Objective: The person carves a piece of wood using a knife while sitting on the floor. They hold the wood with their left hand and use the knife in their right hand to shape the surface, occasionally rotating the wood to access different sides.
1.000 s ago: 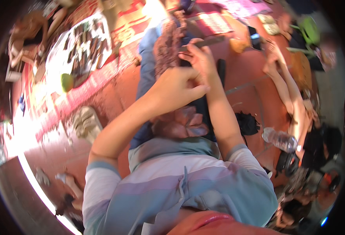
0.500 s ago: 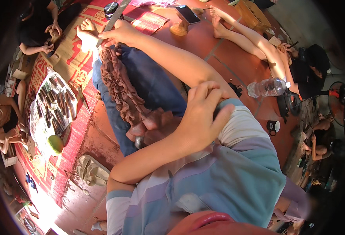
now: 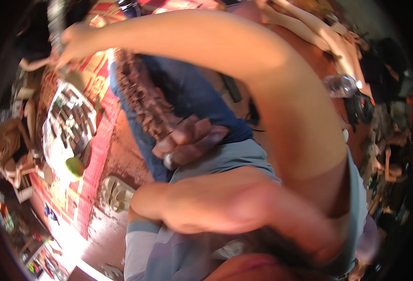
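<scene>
My right arm reaches across to the far left, where my right hand [image 3: 77,44] grips a long, flat grey strip-like tool [image 3: 56,21], blurred by motion. My left hand [image 3: 258,201] crosses low over my chest toward the right upper arm; its fingers are smeared, and no object shows in it. Across my jeans [image 3: 183,89] rests a reddish-brown carved wooden statue [image 3: 145,98] with a petal-shaped base [image 3: 192,140] toward me. Neither hand touches the statue. My right forearm hides its far end.
On the left, several chisel-like hand tools [image 3: 70,119] lie on a white plastic sheet [image 3: 52,152] with a green round fruit [image 3: 74,168]. Sandals [image 3: 116,193] stand nearer. A clear bottle [image 3: 340,86] is at right. Other people sit at both sides, one close beyond my right hand.
My right hand has swung left with the grey strip, away from the statue's far end. My left hand has left the right forearm and dropped toward my chest.
</scene>
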Motion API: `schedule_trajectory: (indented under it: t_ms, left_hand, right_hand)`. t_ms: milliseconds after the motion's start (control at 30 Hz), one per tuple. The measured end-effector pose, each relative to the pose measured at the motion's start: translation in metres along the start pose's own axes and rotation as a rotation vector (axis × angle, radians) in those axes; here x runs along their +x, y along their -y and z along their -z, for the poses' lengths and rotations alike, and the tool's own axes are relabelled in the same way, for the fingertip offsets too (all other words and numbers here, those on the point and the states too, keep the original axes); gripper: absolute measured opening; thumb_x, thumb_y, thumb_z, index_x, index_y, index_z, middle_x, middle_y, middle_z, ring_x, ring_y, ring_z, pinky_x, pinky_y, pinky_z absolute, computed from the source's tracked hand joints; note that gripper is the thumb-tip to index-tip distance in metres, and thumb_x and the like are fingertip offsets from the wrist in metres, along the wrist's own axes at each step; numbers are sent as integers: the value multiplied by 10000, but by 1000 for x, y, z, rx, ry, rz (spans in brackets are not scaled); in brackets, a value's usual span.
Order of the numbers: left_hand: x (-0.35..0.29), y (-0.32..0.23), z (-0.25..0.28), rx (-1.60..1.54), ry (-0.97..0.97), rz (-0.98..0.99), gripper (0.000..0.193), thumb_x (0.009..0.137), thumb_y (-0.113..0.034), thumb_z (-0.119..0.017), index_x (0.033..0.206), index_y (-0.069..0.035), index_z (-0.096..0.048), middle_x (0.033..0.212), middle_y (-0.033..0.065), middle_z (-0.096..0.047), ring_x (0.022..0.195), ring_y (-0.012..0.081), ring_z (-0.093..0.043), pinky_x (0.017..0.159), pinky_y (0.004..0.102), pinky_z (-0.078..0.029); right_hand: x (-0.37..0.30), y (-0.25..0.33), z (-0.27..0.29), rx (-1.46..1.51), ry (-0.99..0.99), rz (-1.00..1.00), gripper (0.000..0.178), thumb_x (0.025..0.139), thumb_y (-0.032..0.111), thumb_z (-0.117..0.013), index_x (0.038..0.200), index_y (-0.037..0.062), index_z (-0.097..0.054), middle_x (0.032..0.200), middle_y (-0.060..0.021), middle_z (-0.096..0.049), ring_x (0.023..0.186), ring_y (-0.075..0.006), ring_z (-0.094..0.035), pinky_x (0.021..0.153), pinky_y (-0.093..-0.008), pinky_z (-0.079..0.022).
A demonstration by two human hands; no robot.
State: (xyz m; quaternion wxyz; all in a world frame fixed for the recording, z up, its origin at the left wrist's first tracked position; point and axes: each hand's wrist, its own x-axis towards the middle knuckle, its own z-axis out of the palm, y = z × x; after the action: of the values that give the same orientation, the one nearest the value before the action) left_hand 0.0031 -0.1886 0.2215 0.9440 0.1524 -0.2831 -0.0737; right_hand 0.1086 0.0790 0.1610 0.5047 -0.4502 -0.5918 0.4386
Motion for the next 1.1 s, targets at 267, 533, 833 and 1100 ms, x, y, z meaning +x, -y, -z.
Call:
schedule_trajectory:
  t_ms: [267,533,833,1100]
  left_hand:
    - [-11,-2,6,321,-35,-47,562,949,-410,-353,1142,88,-529,1122,245,-558,1065,333,-522,931,389,-376]
    - [-17,1,5,452,13,-77,622,946,-440,-317,1153,110,-518,1153,265,-542,1090,372,-504,952,421,-360]
    - [-23,1,-10,595,125,-109,689,942,-475,-276,1166,134,-506,1188,288,-523,1117,416,-485,975,457,-341]
    - [-20,28,12,636,386,-193,758,939,-525,-233,1189,143,-491,1246,302,-459,1088,419,-484,966,462,-335]
  right_hand:
    - [27,52,-105,-275,102,314,218,690,354,-765,845,204,-739,779,55,-712,760,-66,-674,713,-211,-516]
    - [37,80,-156,43,90,289,201,599,263,-815,766,183,-736,720,10,-693,722,-140,-659,661,-283,-503]
    - [-10,95,-133,195,7,349,151,605,35,-770,682,-15,-650,647,-104,-658,543,-180,-662,484,-291,-539]
    - [-8,83,-125,261,54,473,135,685,57,-739,760,10,-636,731,-44,-638,578,-137,-628,527,-259,-509]
